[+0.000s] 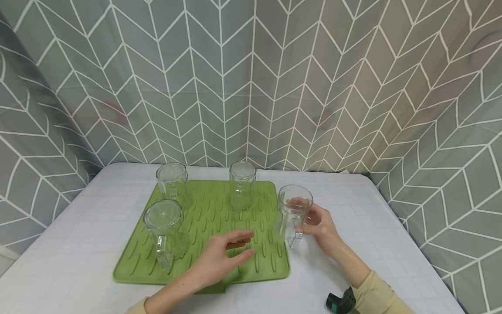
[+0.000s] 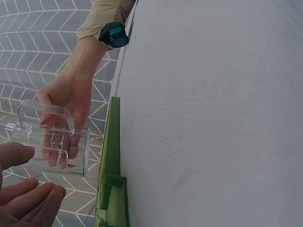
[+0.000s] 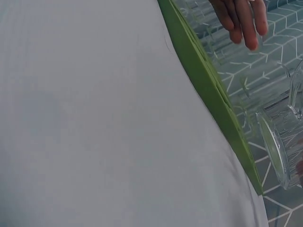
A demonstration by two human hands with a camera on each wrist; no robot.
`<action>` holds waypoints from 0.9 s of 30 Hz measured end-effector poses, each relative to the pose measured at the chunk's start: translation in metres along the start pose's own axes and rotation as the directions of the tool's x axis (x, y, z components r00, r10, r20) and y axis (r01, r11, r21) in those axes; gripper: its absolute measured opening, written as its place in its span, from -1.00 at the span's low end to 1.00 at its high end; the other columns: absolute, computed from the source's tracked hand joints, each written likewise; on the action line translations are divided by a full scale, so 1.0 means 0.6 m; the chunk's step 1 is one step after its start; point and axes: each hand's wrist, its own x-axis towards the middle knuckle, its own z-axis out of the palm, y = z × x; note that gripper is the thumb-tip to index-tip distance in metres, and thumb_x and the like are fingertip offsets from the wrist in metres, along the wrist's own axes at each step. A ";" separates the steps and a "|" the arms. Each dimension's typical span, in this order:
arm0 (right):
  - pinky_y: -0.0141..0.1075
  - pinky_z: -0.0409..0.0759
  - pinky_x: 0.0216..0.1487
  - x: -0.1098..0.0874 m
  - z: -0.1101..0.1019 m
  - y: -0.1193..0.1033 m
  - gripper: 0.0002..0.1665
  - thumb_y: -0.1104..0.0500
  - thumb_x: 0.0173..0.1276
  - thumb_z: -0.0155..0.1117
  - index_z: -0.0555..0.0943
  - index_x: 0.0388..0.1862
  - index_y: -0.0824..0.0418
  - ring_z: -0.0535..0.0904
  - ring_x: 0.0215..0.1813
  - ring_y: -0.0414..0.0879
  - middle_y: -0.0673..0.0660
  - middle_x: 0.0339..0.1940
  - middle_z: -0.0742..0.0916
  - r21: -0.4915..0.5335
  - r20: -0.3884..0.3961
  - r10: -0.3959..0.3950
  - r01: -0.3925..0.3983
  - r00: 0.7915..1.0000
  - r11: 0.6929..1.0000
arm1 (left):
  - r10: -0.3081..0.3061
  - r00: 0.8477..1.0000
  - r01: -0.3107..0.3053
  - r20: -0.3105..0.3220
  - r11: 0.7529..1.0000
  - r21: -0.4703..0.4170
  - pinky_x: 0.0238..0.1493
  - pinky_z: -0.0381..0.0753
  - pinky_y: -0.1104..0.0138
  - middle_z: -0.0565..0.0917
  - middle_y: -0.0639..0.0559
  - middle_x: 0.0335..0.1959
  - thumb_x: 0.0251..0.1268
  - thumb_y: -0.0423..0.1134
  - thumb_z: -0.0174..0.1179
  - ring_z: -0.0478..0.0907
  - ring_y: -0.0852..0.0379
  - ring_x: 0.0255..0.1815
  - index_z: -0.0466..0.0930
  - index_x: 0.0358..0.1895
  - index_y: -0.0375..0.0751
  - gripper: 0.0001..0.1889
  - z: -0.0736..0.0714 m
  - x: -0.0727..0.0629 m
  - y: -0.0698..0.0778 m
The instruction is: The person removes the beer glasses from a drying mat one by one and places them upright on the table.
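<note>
Over the right edge of the green drying mat [image 1: 204, 213], my right hand [image 1: 322, 229] grips a clear glass mug [image 1: 289, 213] by its side. Its handle points toward me. In the left wrist view that mug [image 2: 80, 151] is just above the mat's level. My left hand [image 1: 217, 261] hangs over the front of the mat, thumb and fingers apart, holding nothing. Left of it stands another glass mug [image 1: 164, 216], with its handle to the front. Two more glass mugs stand toward the back of the mat, one at left [image 1: 171, 174] and one at right [image 1: 242, 185].
A white cloth covers the table [image 1: 62, 266] around the mat. Grey curtain [image 1: 235, 87] with a white zigzag pattern rises behind the table and on both sides. A dark device [image 1: 341, 302] is at my right wrist, by the sleeve.
</note>
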 end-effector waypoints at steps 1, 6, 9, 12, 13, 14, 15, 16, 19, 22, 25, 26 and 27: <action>-0.30 0.51 0.30 0.000 -0.003 0.001 -0.25 0.49 0.06 0.31 0.38 0.30 0.55 0.58 0.26 -0.12 0.13 0.26 0.67 -0.003 -0.006 0.001 -0.001 1.000 1.000 | 0.001 1.000 -0.001 0.002 1.000 0.000 0.23 0.62 0.07 0.65 -0.23 0.18 0.35 -0.08 0.30 0.62 -0.15 0.16 0.52 0.27 -0.28 -0.48 0.000 0.000 0.000; -0.32 0.53 0.26 0.002 -0.020 0.002 -0.26 0.50 0.06 0.28 0.38 0.30 0.55 0.58 0.25 -0.14 0.08 0.24 0.68 0.002 -0.026 0.009 -0.009 1.000 1.000 | 0.003 1.000 -0.003 0.020 1.000 0.000 0.23 0.62 0.06 0.64 -0.22 0.19 0.37 -0.07 0.29 0.62 -0.15 0.16 0.51 0.28 -0.29 -0.48 0.001 -0.001 0.000; -0.34 0.52 0.25 0.002 -0.030 0.004 -0.25 0.52 0.04 0.27 0.38 0.30 0.56 0.58 0.24 -0.15 0.05 0.22 0.69 0.004 -0.041 0.016 -0.016 0.999 1.000 | -0.002 1.000 0.002 0.027 1.000 -0.003 0.23 0.62 0.05 0.64 -0.21 0.20 0.37 -0.07 0.28 0.62 -0.15 0.16 0.51 0.28 -0.30 -0.48 0.000 -0.001 0.001; -0.34 0.51 0.24 0.003 -0.040 0.006 -0.24 0.53 0.02 0.26 0.38 0.30 0.55 0.57 0.23 -0.15 0.02 0.20 0.70 -0.005 -0.060 0.025 -0.025 0.998 1.000 | -0.009 1.000 0.009 0.030 1.000 -0.007 0.23 0.62 0.05 0.64 -0.21 0.20 0.37 -0.07 0.28 0.62 -0.15 0.16 0.52 0.28 -0.30 -0.48 0.001 -0.001 0.001; -0.35 0.51 0.24 0.003 -0.043 0.007 -0.24 0.53 0.02 0.26 0.39 0.30 0.54 0.57 0.23 -0.15 0.01 0.20 0.70 -0.012 -0.068 0.029 -0.030 0.997 0.999 | -0.012 0.999 0.012 0.031 1.000 -0.008 0.23 0.62 0.05 0.64 -0.21 0.20 0.37 -0.08 0.29 0.62 -0.15 0.16 0.52 0.27 -0.30 -0.48 0.001 -0.001 0.001; -0.35 0.51 0.24 0.003 -0.046 0.008 -0.24 0.53 0.01 0.26 0.39 0.30 0.54 0.57 0.24 -0.15 0.00 0.20 0.70 -0.017 -0.073 0.031 -0.032 0.997 0.999 | -0.013 0.999 0.014 0.032 1.000 -0.009 0.23 0.62 0.05 0.64 -0.22 0.20 0.37 -0.08 0.29 0.62 -0.15 0.16 0.52 0.27 -0.30 -0.49 0.001 -0.001 0.001; -0.35 0.50 0.23 0.003 -0.048 0.008 -0.24 0.52 0.01 0.26 0.39 0.30 0.54 0.57 0.24 -0.15 0.00 0.20 0.70 -0.022 -0.078 0.032 -0.034 0.996 0.999 | -0.015 0.999 0.015 0.033 1.000 -0.010 0.23 0.62 0.04 0.64 -0.22 0.20 0.36 -0.09 0.29 0.62 -0.15 0.16 0.52 0.27 -0.30 -0.49 0.001 -0.001 0.002; -0.35 0.51 0.24 0.003 -0.051 0.009 -0.24 0.52 0.02 0.26 0.39 0.30 0.53 0.56 0.25 -0.14 0.00 0.20 0.70 -0.025 -0.082 0.033 -0.035 0.996 0.999 | -0.015 0.999 0.016 0.033 1.000 -0.008 0.23 0.62 0.04 0.64 -0.22 0.20 0.36 -0.09 0.29 0.63 -0.15 0.15 0.52 0.27 -0.30 -0.49 0.002 -0.001 0.002; -0.36 0.50 0.24 0.003 -0.059 0.011 -0.25 0.52 0.03 0.25 0.40 0.30 0.51 0.56 0.26 -0.16 -0.03 0.20 0.70 -0.037 -0.092 0.036 -0.039 0.995 0.999 | -0.016 0.999 0.016 0.038 1.000 0.004 0.22 0.62 0.05 0.64 -0.22 0.19 0.36 -0.10 0.29 0.63 -0.15 0.14 0.52 0.26 -0.30 -0.50 0.002 -0.002 0.002; -0.37 0.50 0.24 0.003 -0.068 0.014 -0.25 0.53 0.04 0.23 0.41 0.31 0.49 0.55 0.26 -0.18 -0.06 0.19 0.70 -0.038 -0.101 0.039 -0.043 0.994 0.998 | -0.022 0.999 0.021 0.050 1.000 0.018 0.22 0.63 0.07 0.65 -0.19 0.19 0.36 -0.09 0.28 0.64 -0.15 0.12 0.53 0.26 -0.29 -0.50 0.002 -0.002 0.002; -0.38 0.48 0.24 0.003 -0.077 0.017 -0.26 0.53 0.05 0.22 0.40 0.31 0.49 0.55 0.26 -0.17 -0.07 0.20 0.70 -0.047 -0.110 0.035 -0.041 0.993 0.998 | -0.028 0.997 0.026 0.068 0.999 0.032 0.22 0.65 0.10 0.65 -0.15 0.20 0.36 -0.08 0.29 0.64 -0.12 0.13 0.53 0.27 -0.27 -0.50 0.002 -0.001 0.001; -0.38 0.48 0.24 0.003 -0.080 0.017 -0.26 0.53 0.05 0.21 0.39 0.32 0.50 0.54 0.26 -0.17 -0.06 0.20 0.70 -0.050 -0.114 0.032 -0.038 0.993 0.998 | -0.031 0.997 0.028 0.075 0.999 0.037 0.22 0.65 0.12 0.65 -0.14 0.20 0.36 -0.08 0.29 0.64 -0.11 0.13 0.53 0.27 -0.26 -0.50 0.002 -0.001 0.001; -0.38 0.48 0.23 0.003 -0.082 0.017 -0.26 0.53 0.06 0.21 0.39 0.32 0.51 0.54 0.26 -0.16 -0.04 0.21 0.70 -0.050 -0.116 0.027 -0.033 0.993 0.998 | -0.033 0.996 0.029 0.083 0.999 0.042 0.22 0.65 0.14 0.65 -0.12 0.20 0.36 -0.07 0.29 0.64 -0.10 0.14 0.53 0.27 -0.26 -0.50 0.002 -0.001 0.000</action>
